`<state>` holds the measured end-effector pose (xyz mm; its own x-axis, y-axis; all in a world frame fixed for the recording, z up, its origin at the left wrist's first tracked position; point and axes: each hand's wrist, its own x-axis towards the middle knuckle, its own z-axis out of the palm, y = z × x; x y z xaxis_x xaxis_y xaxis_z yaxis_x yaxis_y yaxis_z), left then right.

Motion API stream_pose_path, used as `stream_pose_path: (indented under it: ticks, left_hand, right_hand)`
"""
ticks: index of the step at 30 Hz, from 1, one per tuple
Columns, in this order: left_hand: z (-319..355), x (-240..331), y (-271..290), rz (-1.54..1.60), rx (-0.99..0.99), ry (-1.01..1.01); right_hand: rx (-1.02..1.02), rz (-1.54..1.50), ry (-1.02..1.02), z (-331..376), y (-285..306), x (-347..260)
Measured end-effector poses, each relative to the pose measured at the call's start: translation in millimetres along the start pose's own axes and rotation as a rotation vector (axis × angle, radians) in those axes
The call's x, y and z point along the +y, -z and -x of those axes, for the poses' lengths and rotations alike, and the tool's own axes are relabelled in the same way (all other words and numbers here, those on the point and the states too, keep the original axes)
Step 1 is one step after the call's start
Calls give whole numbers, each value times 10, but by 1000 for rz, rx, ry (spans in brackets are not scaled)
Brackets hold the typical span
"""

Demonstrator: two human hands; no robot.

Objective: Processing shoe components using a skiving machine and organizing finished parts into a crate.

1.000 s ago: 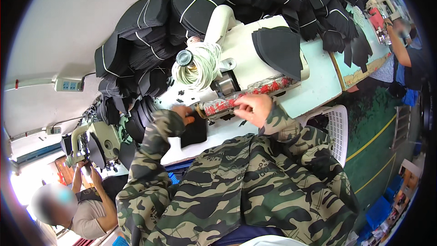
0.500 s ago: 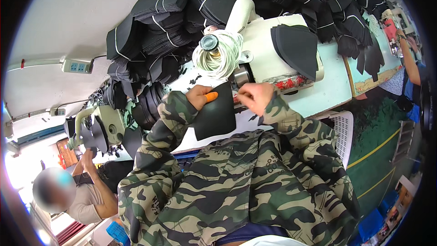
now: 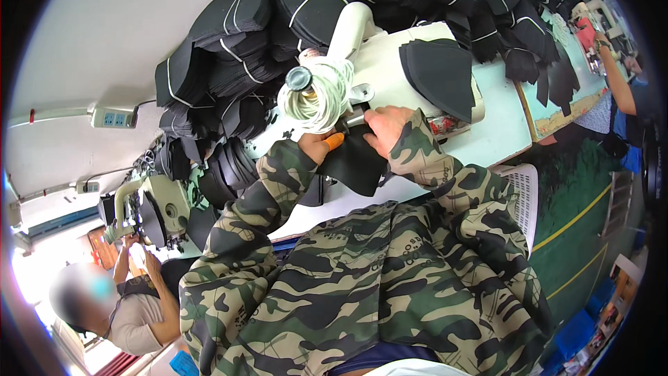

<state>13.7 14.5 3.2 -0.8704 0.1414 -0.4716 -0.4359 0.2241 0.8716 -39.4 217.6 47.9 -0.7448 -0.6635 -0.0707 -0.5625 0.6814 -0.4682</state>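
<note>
Gripping a black panel point(image 3: 355, 163), soft and floppy: left hand point(image 3: 319, 146) pinches at nine o'clock, right hand point(image 3: 384, 127) presses flat at twelve.

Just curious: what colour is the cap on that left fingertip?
Orange; the fingertip cap on the left hand shows best in the head view.

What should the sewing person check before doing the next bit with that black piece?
1. Both hands on the piece: ok. The left hand and right hand rest on the black fabric piece.
2. Piece lying flat on the white table: cannot tell, its near edge hangs over the front.
3. Fingers away from the needle: cannot tell, the needle is hidden behind the white thread bundle.
4. Finger guard on: ok, an orange fingertip cover shows on the left hand.
5. Next pieces nearby: ok, a stack of black pieces sits on the sewing machine.
</note>
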Motion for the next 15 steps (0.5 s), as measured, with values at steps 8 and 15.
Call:
stream_pose_path:
  ticks: [8,15]
  left_hand:
    - [-76,267,150,-71,-144,316]
    - [-29,-619,631,-1010,125,-27]
  right_hand:
    - [-66,-700,-214,502,-100,250]
    - [807,-303,-147,588,680,331]
